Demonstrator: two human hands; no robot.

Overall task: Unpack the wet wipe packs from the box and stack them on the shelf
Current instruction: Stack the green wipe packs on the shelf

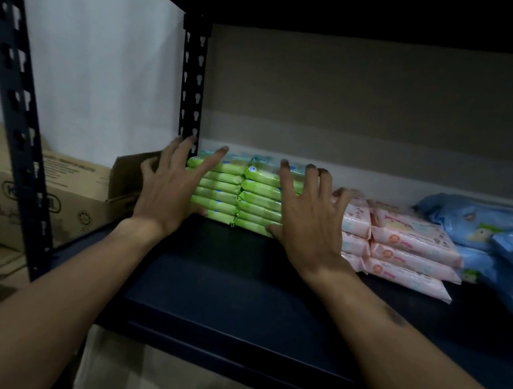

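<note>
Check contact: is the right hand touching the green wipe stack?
Touching. The head view shows the right hand spread flat against the front of the green wipe stack, thumb at the bottom packs, fingers overlapping the top packs.

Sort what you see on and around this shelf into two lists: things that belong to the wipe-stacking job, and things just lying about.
Belongs to the job:
green packs
shelf
box
left hand
right hand

Just lying about:
pink packs
blue packs
</note>
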